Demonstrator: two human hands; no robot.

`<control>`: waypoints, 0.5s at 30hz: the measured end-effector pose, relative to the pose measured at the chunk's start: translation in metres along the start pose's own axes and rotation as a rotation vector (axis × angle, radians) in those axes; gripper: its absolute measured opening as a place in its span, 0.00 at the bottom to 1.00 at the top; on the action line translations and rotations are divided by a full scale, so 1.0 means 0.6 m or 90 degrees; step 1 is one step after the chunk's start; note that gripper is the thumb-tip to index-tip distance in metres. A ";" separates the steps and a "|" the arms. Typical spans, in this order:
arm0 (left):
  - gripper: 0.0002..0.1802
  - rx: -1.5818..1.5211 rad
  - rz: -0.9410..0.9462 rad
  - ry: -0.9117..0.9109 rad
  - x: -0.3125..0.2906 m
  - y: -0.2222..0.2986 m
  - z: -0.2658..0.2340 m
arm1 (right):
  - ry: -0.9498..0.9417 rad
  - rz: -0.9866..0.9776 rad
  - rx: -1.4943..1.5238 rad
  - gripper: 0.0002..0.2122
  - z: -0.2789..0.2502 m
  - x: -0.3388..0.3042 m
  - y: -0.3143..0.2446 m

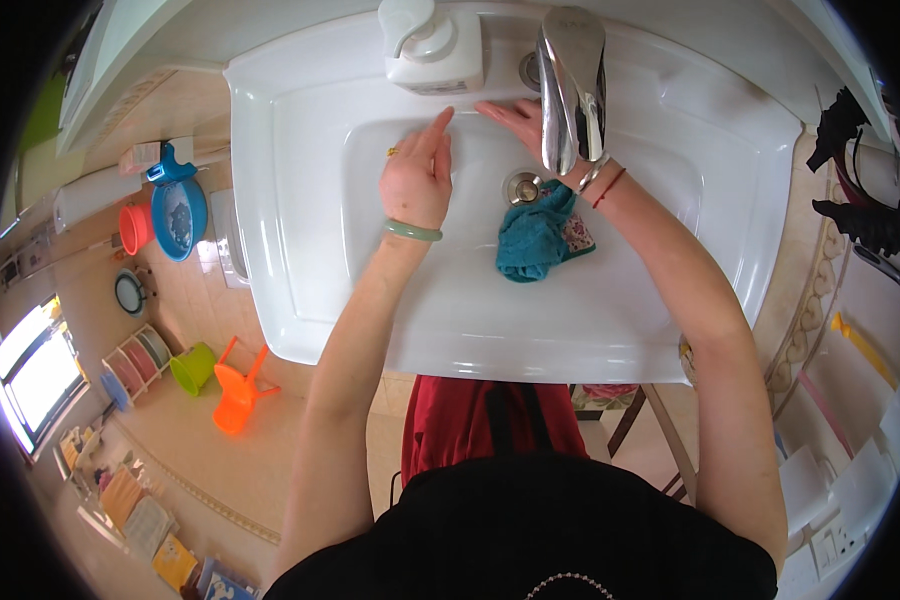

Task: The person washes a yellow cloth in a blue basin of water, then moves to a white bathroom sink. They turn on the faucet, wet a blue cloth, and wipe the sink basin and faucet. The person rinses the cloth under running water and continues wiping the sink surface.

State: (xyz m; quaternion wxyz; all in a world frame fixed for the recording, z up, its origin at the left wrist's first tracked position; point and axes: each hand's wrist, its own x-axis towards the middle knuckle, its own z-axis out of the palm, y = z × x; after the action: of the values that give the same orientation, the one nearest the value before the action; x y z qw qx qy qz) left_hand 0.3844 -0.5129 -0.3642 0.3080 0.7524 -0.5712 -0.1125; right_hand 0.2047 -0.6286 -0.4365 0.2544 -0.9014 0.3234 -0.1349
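Note:
My left hand [416, 185] is over the white sink basin [370, 150], fingers stretched toward the back wall of the basin, with nothing in it. A green bangle circles that wrist. My right hand [518, 122] reaches behind the chrome faucet [572, 85], which hides part of it; its visible fingers are extended and hold nothing. The two hands are apart. Between my forearms a crumpled teal cloth [532, 240] with a floral patch lies in the basin, partly against the round metal drain [523, 188].
A white pump bottle [432, 60] stands on the sink's back ledge, left of the faucet. On the left are a blue basin [178, 222], an orange chair [238, 395] and a green bucket [194, 368]. Black objects [860, 200] hang at the right edge.

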 end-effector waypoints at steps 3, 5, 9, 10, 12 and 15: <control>0.13 -0.211 -0.315 -0.037 0.015 0.038 0.012 | 0.177 -0.013 0.059 0.12 -0.009 -0.005 0.002; 0.21 -0.173 -0.419 -0.101 0.029 0.028 0.032 | 0.253 -0.002 0.141 0.11 -0.005 -0.002 -0.001; 0.24 -0.419 -0.588 -0.222 0.053 0.057 0.034 | 0.205 0.097 0.186 0.10 -0.011 -0.003 -0.018; 0.23 -0.454 -0.614 -0.219 0.057 0.063 0.035 | 0.195 0.112 0.178 0.09 -0.013 -0.002 -0.020; 0.21 -0.523 -0.663 -0.212 0.063 0.074 0.037 | 0.199 0.124 0.176 0.09 -0.011 -0.001 -0.020; 0.20 -0.586 -0.671 -0.188 0.060 0.077 0.043 | 0.242 0.114 0.196 0.09 -0.003 0.001 -0.021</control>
State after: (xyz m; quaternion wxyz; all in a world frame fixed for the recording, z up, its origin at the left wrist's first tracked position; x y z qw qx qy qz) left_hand 0.3461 -0.5621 -0.3509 0.4182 0.6989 -0.0619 -0.5769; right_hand 0.2108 -0.6214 -0.4280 0.3339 -0.7783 0.4198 -0.3264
